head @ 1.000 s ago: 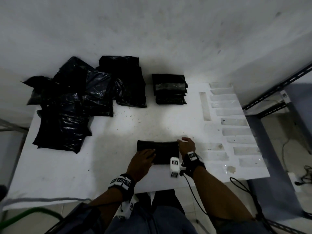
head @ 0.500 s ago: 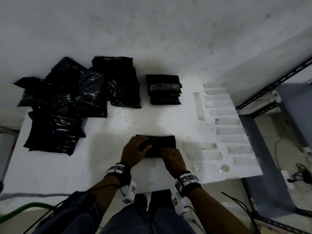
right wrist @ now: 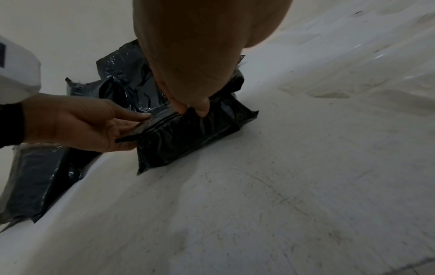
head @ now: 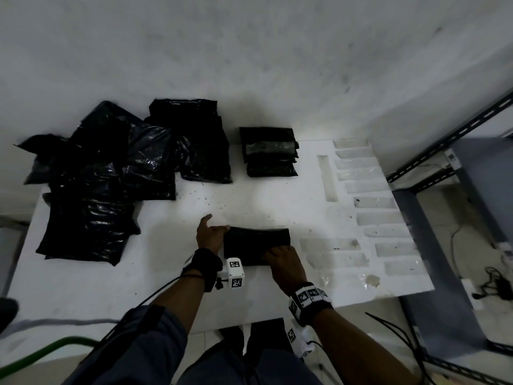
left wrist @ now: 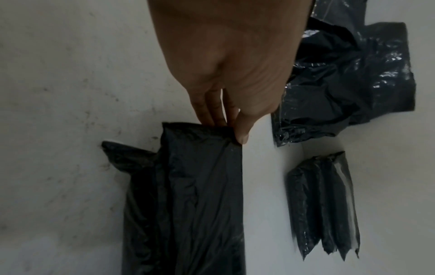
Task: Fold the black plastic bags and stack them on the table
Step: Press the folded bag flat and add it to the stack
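A folded black bag (head: 256,243) lies on the white table (head: 155,273) in front of me. My left hand (head: 220,232) pinches its left end between thumb and fingers; the left wrist view shows this pinch (left wrist: 231,130) on the bag (left wrist: 202,195). My right hand (head: 270,255) grips the bag's near right edge, and in the right wrist view its fingertips (right wrist: 202,111) dig into a fold of the bag (right wrist: 188,139). A stack of folded bags (head: 269,151) sits at the back centre. Unfolded black bags (head: 111,176) are heaped at the back left.
Clear tape strips (head: 380,218) cover the table's right side. A metal shelf frame (head: 444,173) stands just right of the table, with cables (head: 497,284) on the floor beyond it. A white wall rises behind the table.
My left hand has slid off the top of the bag to its left end and now pinches it. My right hand stays at the near right edge.
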